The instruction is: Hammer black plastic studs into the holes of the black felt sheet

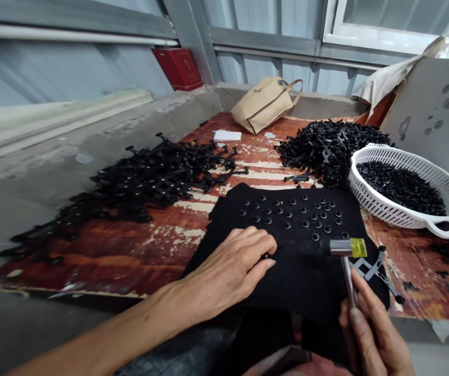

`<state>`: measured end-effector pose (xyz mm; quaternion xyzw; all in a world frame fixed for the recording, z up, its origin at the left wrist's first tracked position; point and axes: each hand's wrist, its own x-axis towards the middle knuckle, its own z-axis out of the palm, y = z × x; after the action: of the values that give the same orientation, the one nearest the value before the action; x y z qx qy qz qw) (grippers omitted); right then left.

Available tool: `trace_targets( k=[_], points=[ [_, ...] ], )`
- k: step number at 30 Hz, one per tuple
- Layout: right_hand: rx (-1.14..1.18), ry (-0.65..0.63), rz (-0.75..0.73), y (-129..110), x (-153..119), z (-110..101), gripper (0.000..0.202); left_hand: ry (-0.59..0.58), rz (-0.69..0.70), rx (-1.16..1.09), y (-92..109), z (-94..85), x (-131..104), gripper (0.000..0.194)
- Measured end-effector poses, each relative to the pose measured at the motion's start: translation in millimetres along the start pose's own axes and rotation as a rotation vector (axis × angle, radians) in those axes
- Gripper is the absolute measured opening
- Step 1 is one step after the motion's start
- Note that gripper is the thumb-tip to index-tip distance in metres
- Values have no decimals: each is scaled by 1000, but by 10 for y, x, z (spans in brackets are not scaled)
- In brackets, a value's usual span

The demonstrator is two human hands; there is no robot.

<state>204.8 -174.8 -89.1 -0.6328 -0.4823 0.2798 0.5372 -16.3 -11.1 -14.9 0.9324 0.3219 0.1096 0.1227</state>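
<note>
My right hand (375, 324) is wrapped round the metal handle of a small hammer (340, 247), whose head has one yellow face and one dark face. Closed fingers of my left hand (244, 261) rest on a black cloth (295, 277), thumb and forefinger pinched. A bit of something dark shows between them, too hidden to name. Several small round black caps (288, 214) stand in loose rows on the cloth beyond my left hand. A grey and black X-shaped linkage piece (371, 274) lies beside the hammer, partly behind it and my right hand.
A pile of black linkage parts (157, 172) lies at the left, another black pile (326, 146) at the back right. A white basket (408, 219) of small black parts stands on the right. Farther back are a tan bag (259, 104) and a red box (179, 68).
</note>
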Motion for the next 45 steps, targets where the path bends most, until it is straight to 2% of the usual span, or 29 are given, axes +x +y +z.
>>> trace_targets(
  k=[4,9,12,14,18,20,24,26,31,45],
  points=[
    [53,19,35,-12,2,29,44,-3,-149,-32,-29,47,0,11],
    [105,74,68,-38,-7,99,44,13,-160,-4,-22,79,-46,14],
    [134,129,102,-37,-16,136,41,45,-167,-58,-1,35,-9,18],
    [146,126,123,-43,-16,148,42,40,-228,-201,18,-39,68,18],
    [192,139,149,-71,-13,162,42,-102,-546,-669,50,-171,259,22],
    [221,144,151,-84,-15,166,42,-94,-637,-828,53,-175,326,28],
    [241,93,176,-99,-21,142,42,54,-673,-963,45,-102,386,31],
    [226,69,167,-103,-15,110,41,84,-699,-1022,44,-71,394,30],
    [148,4,108,-98,17,41,42,86,-731,-1066,54,-65,404,27],
    [110,-1,103,-64,-6,46,43,91,-737,-1059,51,-75,396,28]
  ],
)
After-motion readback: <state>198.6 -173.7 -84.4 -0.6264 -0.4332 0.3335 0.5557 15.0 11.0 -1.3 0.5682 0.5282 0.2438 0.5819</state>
